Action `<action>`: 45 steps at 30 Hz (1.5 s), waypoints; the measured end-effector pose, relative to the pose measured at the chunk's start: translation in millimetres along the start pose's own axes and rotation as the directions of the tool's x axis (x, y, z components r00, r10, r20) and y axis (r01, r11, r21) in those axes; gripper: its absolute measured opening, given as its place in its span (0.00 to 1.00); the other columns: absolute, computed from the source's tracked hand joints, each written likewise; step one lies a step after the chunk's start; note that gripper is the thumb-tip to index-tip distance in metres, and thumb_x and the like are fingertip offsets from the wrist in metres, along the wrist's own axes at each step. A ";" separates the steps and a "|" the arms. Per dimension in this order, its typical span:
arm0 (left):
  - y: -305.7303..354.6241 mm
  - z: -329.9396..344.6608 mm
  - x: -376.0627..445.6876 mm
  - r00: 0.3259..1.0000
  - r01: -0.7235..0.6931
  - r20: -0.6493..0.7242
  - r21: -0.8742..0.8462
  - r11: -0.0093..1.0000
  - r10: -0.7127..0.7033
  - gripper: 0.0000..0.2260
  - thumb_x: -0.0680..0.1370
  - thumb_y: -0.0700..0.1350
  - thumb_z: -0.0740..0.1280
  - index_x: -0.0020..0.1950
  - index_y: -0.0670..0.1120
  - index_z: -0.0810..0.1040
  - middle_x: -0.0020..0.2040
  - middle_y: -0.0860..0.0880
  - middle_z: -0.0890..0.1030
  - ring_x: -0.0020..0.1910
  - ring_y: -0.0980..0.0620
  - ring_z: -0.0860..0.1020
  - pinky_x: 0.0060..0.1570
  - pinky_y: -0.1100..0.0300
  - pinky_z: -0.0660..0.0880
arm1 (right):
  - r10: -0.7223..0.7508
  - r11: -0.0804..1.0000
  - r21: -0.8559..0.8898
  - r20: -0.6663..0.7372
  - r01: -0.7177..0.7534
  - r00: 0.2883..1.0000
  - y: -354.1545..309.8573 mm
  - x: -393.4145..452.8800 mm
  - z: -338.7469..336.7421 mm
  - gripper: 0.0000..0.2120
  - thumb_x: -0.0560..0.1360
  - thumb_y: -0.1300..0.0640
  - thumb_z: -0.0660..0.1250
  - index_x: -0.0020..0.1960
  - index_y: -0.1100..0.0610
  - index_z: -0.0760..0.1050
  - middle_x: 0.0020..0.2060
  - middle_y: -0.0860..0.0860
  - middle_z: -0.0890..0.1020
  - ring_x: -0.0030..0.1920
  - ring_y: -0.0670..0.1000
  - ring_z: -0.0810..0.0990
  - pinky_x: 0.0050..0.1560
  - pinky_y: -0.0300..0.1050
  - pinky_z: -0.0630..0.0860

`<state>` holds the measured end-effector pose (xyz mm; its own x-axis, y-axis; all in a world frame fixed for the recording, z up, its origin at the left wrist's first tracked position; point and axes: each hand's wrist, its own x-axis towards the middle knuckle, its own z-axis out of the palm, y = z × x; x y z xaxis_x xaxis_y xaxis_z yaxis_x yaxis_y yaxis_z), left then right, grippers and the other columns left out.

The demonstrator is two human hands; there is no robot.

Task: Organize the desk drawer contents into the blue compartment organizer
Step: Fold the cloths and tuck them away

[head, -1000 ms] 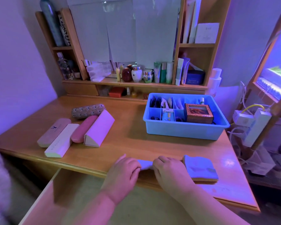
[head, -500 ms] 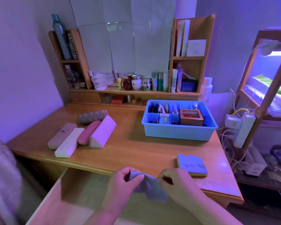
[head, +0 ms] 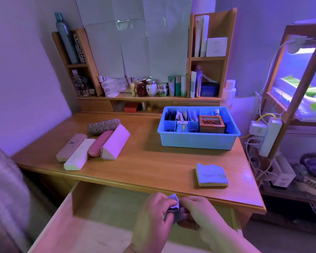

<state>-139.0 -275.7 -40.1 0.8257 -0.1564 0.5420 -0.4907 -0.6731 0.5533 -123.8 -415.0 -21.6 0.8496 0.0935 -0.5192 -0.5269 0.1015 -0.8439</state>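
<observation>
Both hands, left hand and right hand, are pinching a small cloth with curled fingers over the drawer; probably folding, should be matching edges squarely.

We have one view only, a wide-angle camera worn on the head, looking forward and steeply down. It sits close over the open drawer, which fills the lower frame, with both hands at the bottom centre, nearest the lens. The desk spreads across the middle of the frame, farther off. The shelf unit and wall stand at the top, farthest away, their lines bowed by the lens.
</observation>
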 end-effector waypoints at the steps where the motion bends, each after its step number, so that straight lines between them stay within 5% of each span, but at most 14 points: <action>1: 1.5 1.0 -1.3 1.000 -0.001 -0.006 0.010 1.000 0.001 0.12 0.64 0.35 0.69 0.42 0.50 0.80 0.37 0.53 0.76 0.37 0.57 0.74 0.34 0.60 0.71 | -0.002 1.000 0.024 0.009 0.002 1.000 0.3 0.0 -0.1 0.14 0.74 0.64 0.64 0.30 0.57 0.78 0.25 0.50 0.72 0.24 0.47 0.70 0.31 0.40 0.77; 12: 11.8 -4.3 -6.2 0.981 -0.180 0.098 0.169 0.969 0.165 0.09 0.68 0.38 0.69 0.46 0.45 0.82 0.38 0.51 0.76 0.38 0.54 0.74 0.32 0.62 0.71 | -0.021 0.986 0.168 -0.005 0.022 1.000 0.8 -0.1 -0.1 0.22 0.76 0.63 0.64 0.23 0.57 0.77 0.22 0.51 0.72 0.20 0.47 0.71 0.29 0.40 0.76; 19: 9.7 -4.5 -17.3 0.956 -0.174 0.265 0.181 0.968 0.123 0.20 0.67 0.42 0.64 0.58 0.46 0.77 0.50 0.53 0.70 0.49 0.57 0.70 0.40 0.61 0.75 | -0.033 0.998 0.055 0.064 0.029 0.997 -1.5 -5.0 -7.6 0.07 0.75 0.63 0.67 0.44 0.60 0.84 0.33 0.55 0.84 0.30 0.46 0.80 0.34 0.38 0.79; 23: 7.0 -16.1 -1.1 0.984 0.170 0.076 -0.154 0.973 -0.159 0.15 0.71 0.44 0.66 0.58 0.51 0.79 0.50 0.55 0.74 0.48 0.63 0.73 0.49 0.68 0.71 | -0.234 0.913 -0.312 0.128 0.263 0.964 -5.3 -9.2 -13.7 0.12 0.77 0.63 0.64 0.40 0.54 0.83 0.30 0.48 0.82 0.31 0.44 0.77 0.37 0.40 0.78; 26: 7.0 -18.5 17.1 0.846 0.516 0.327 -0.306 0.800 -0.420 0.16 0.72 0.43 0.73 0.58 0.52 0.75 0.53 0.54 0.77 0.50 0.60 0.75 0.49 0.74 0.70 | -0.398 0.607 -0.655 0.239 0.450 0.886 -12.3 -9.2 -17.3 0.09 0.76 0.60 0.64 0.44 0.51 0.82 0.34 0.46 0.81 0.34 0.43 0.73 0.38 0.38 0.72; 29: 9.6 -17.3 31.5 0.799 0.592 0.371 -0.342 0.730 -0.474 0.05 0.72 0.37 0.72 0.41 0.46 0.81 0.37 0.50 0.82 0.36 0.55 0.77 0.40 0.65 0.73 | -0.462 0.489 -0.706 0.288 0.512 0.839 -18.5 -10.3 -24.2 0.08 0.74 0.59 0.65 0.46 0.48 0.80 0.37 0.45 0.82 0.36 0.41 0.75 0.38 0.36 0.71; 34: 9.4 -3.9 38.0 0.799 0.601 0.335 -0.490 0.631 -0.500 0.06 0.73 0.32 0.69 0.39 0.41 0.78 0.31 0.48 0.79 0.30 0.54 0.74 0.34 0.63 0.74 | -0.421 0.632 -0.662 0.142 0.402 0.896 -18.9 -3.7 -52.8 0.08 0.69 0.60 0.68 0.36 0.48 0.74 0.29 0.43 0.74 0.30 0.39 0.68 0.32 0.33 0.65; 36: 15.5 6.9 37.1 0.797 0.603 0.371 -0.533 0.594 -0.477 0.08 0.72 0.28 0.68 0.44 0.40 0.75 0.32 0.49 0.77 0.29 0.53 0.75 0.32 0.62 0.75 | -0.365 0.831 -0.433 0.053 0.350 0.930 -17.6 1.1 -63.1 0.08 0.72 0.64 0.67 0.36 0.53 0.76 0.31 0.44 0.75 0.33 0.44 0.70 0.36 0.37 0.66; 38: 23.3 20.1 36.4 0.812 0.584 0.420 -0.563 0.585 -0.406 0.10 0.71 0.31 0.67 0.48 0.41 0.72 0.33 0.51 0.74 0.28 0.52 0.75 0.32 0.59 0.76 | -0.322 0.917 -0.246 0.007 0.313 0.947 -18.2 5.1 -71.6 0.09 0.74 0.66 0.66 0.37 0.56 0.76 0.32 0.50 0.76 0.34 0.47 0.72 0.35 0.38 0.68; 41: 35.2 39.8 47.1 0.853 0.503 0.426 -0.516 0.693 -0.302 0.07 0.69 0.38 0.64 0.43 0.49 0.74 0.32 0.55 0.72 0.28 0.53 0.72 0.35 0.57 0.74 | -0.349 0.903 -0.289 -0.065 0.317 0.935 -25.4 14.8 -86.5 0.06 0.73 0.64 0.69 0.43 0.54 0.76 0.33 0.50 0.77 0.32 0.47 0.71 0.31 0.38 0.66; 45: 38.3 65.8 78.1 0.877 0.433 0.386 -0.380 0.818 -0.285 0.16 0.73 0.34 0.65 0.40 0.57 0.80 0.32 0.55 0.76 0.29 0.57 0.71 0.33 0.65 0.69 | -0.511 0.785 -0.471 -0.124 0.403 0.850 -51.5 39.2 -106.1 0.13 0.70 0.62 0.73 0.47 0.49 0.73 0.31 0.48 0.78 0.28 0.42 0.72 0.27 0.33 0.65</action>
<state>-75.1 -361.2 -18.2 0.9718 -0.2240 0.0736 -0.1495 -0.3435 0.9272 -60.6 -521.7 -12.8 0.9951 -0.0950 -0.0268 -0.0585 -0.3490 -0.9353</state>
